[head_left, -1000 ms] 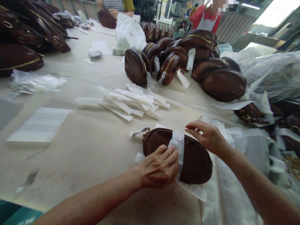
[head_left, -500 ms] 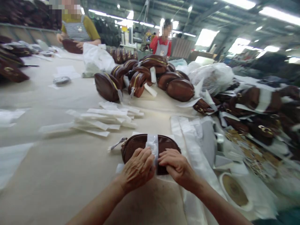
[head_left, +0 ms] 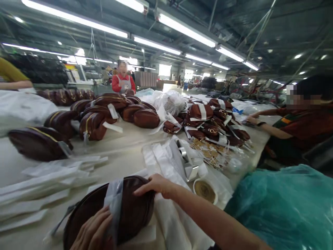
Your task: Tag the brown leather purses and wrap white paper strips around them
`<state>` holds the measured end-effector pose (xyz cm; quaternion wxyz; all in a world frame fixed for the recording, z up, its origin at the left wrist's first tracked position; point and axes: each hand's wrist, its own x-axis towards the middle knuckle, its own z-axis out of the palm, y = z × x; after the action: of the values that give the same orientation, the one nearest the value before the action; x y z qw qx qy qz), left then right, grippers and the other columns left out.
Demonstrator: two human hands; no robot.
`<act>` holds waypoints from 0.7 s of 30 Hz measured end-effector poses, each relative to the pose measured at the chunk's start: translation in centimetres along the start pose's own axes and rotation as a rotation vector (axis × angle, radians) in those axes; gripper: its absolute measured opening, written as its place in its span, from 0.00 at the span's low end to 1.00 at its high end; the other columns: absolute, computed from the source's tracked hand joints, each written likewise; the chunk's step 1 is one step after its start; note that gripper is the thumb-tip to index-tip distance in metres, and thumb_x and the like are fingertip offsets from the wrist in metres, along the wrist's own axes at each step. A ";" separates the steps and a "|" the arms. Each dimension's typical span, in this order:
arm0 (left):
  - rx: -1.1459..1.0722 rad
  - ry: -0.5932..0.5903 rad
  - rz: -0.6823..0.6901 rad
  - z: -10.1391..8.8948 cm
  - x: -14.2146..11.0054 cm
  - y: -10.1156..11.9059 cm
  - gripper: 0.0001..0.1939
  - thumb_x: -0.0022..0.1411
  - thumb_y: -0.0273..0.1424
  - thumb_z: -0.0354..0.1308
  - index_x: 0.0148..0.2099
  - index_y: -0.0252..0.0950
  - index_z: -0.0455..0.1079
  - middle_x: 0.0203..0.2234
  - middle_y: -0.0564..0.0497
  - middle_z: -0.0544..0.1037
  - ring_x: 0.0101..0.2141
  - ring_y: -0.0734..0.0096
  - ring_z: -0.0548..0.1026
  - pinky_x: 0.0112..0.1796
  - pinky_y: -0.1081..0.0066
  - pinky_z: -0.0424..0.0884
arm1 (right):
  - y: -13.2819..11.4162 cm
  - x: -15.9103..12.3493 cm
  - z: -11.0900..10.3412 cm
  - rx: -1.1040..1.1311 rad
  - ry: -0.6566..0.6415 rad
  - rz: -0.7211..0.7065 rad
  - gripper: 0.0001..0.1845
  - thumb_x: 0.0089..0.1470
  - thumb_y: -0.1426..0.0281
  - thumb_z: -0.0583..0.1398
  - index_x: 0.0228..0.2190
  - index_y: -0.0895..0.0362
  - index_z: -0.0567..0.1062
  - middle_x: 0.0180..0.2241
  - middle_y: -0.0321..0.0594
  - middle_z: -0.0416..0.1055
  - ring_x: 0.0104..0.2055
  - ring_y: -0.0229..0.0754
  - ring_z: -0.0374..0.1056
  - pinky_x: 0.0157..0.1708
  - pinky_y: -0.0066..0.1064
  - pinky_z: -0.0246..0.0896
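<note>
Before us stretches a pale surface (head_left: 127,146), with green plastic (head_left: 283,205) bunched at its right side. Farther back we see a heap of brown bags (head_left: 200,113). Our brown pouch (head_left: 135,208) is at the near part of the surface, between loose white strips (head_left: 33,187) and white sheets. Our right hand (head_left: 158,185) pinches its far right edge, thumb on the face; our left hand (head_left: 95,229) lays fingers close together beside the pale band (head_left: 114,201), their grip unclear to us.
</note>
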<state>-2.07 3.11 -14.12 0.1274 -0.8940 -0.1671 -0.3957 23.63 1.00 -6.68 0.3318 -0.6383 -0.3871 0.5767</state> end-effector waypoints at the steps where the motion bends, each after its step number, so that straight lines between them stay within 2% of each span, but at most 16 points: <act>1: 0.005 -0.016 0.003 -0.4 0.0 0.5 0.16 0.58 0.21 0.51 0.50 0.31 0.65 0.44 0.40 0.72 0.49 0.59 0.70 0.46 0.64 0.69 | 0.1 -0.6 0.1 0.037 -0.026 -0.009 0.24 0.23 0.62 0.71 0.27 0.60 0.77 0.27 0.37 0.74 0.30 0.40 0.69 0.25 0.26 0.59; 3: 0.013 -0.032 0.018 -1.2 0.4 1.7 0.16 0.58 0.22 0.50 0.50 0.30 0.64 0.42 0.40 0.73 0.51 0.56 0.68 0.47 0.61 0.68 | 0.6 -1.7 0.5 0.062 -0.060 -0.043 0.25 0.24 0.64 0.71 0.30 0.60 0.77 0.28 0.37 0.75 0.31 0.40 0.69 0.28 0.26 0.61; 5: 0.006 -0.070 0.043 -1.5 0.8 2.6 0.16 0.58 0.22 0.48 0.50 0.27 0.63 0.41 0.38 0.72 0.52 0.55 0.66 0.48 0.59 0.68 | 1.5 -2.0 0.6 0.070 -0.144 -0.064 0.26 0.30 0.63 0.68 0.35 0.59 0.76 0.32 0.38 0.76 0.33 0.40 0.70 0.31 0.28 0.63; 9: 0.015 -0.160 0.027 -1.8 1.6 3.0 0.16 0.60 0.26 0.46 0.50 0.25 0.62 0.43 0.37 0.72 0.54 0.54 0.64 0.48 0.57 0.67 | 3.6 -1.0 0.3 0.127 -0.060 -0.072 0.25 0.29 0.65 0.68 0.34 0.62 0.77 0.31 0.43 0.78 0.33 0.45 0.72 0.33 0.33 0.67; 13: 0.055 -0.187 -0.025 -3.5 2.3 4.0 0.15 0.62 0.27 0.48 0.50 0.29 0.63 0.44 0.40 0.73 0.54 0.57 0.65 0.50 0.58 0.65 | 4.6 -0.2 -0.9 0.169 -0.084 0.012 0.23 0.29 0.65 0.68 0.32 0.61 0.77 0.26 0.41 0.77 0.30 0.46 0.73 0.33 0.34 0.67; 15: 0.109 -0.146 -0.168 -4.4 2.0 4.2 0.15 0.62 0.27 0.48 0.51 0.31 0.63 0.45 0.40 0.73 0.54 0.58 0.66 0.50 0.59 0.66 | 4.4 -0.6 -1.4 0.106 -0.126 -0.016 0.22 0.32 0.64 0.66 0.33 0.61 0.77 0.26 0.41 0.77 0.31 0.46 0.73 0.34 0.34 0.67; 18: 0.191 -0.056 -0.551 -4.7 -0.4 3.1 0.15 0.63 0.31 0.48 0.51 0.33 0.63 0.44 0.41 0.74 0.47 0.58 0.73 0.44 0.61 0.73 | 3.5 -1.8 -1.6 -0.186 -0.145 -0.108 0.20 0.37 0.61 0.63 0.32 0.61 0.77 0.29 0.41 0.77 0.34 0.46 0.72 0.35 0.34 0.67; 20: 0.119 -0.045 -0.723 -3.8 -2.5 1.4 0.15 0.64 0.33 0.47 0.51 0.37 0.64 0.39 0.47 0.77 0.36 0.65 0.78 0.32 0.71 0.76 | 3.0 -2.6 -1.7 -0.292 -0.023 -0.122 0.18 0.34 0.60 0.66 0.26 0.60 0.77 0.29 0.43 0.76 0.35 0.49 0.71 0.36 0.36 0.65; 21: 0.059 -0.057 -0.738 -3.2 -3.3 0.4 0.15 0.64 0.32 0.47 0.52 0.40 0.64 0.38 0.51 0.78 0.34 0.67 0.78 0.29 0.74 0.76 | 2.9 -3.1 -1.9 -0.340 0.072 -0.165 0.18 0.33 0.60 0.67 0.26 0.59 0.77 0.31 0.44 0.76 0.38 0.50 0.70 0.39 0.37 0.64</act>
<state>-6.07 0.94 -14.56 -0.0027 -0.7800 -0.4932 -0.3851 25.71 -3.04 -7.51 0.2789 -0.6715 -0.5181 0.4505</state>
